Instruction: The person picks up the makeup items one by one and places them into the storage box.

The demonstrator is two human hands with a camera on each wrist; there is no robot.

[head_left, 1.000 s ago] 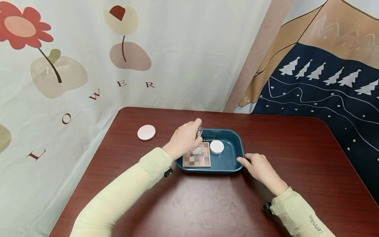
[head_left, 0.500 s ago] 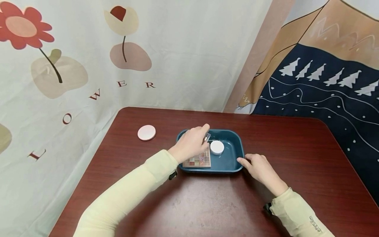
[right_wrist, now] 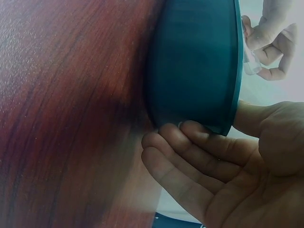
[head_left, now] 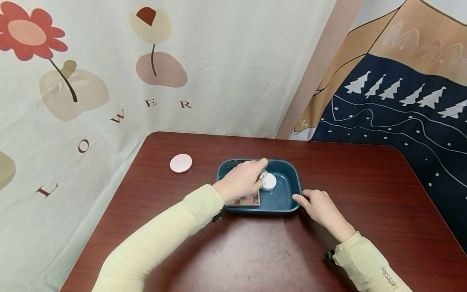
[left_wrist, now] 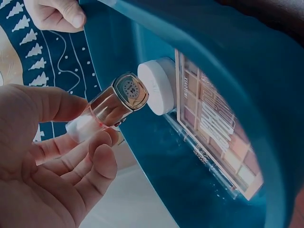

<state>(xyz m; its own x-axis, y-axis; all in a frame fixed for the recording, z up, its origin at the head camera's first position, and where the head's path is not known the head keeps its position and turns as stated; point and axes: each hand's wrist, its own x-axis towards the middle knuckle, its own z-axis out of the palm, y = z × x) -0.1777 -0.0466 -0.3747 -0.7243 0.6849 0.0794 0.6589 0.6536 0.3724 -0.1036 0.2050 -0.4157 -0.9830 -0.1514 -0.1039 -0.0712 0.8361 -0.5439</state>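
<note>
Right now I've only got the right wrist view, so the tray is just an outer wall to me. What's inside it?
Observer: In the tray are an eyeshadow palette, a round white container and a slim pen-like item.

Operator: The left hand holds something, I get only a clear end. Other end?

Observer: Gold. It's a small tube, with a printed label on its gold end face.

Operator: Anything outside the tray?

Observer: Yes, a pale pink disc lies on the table, left of the tray in the head view and apart from it.
</note>
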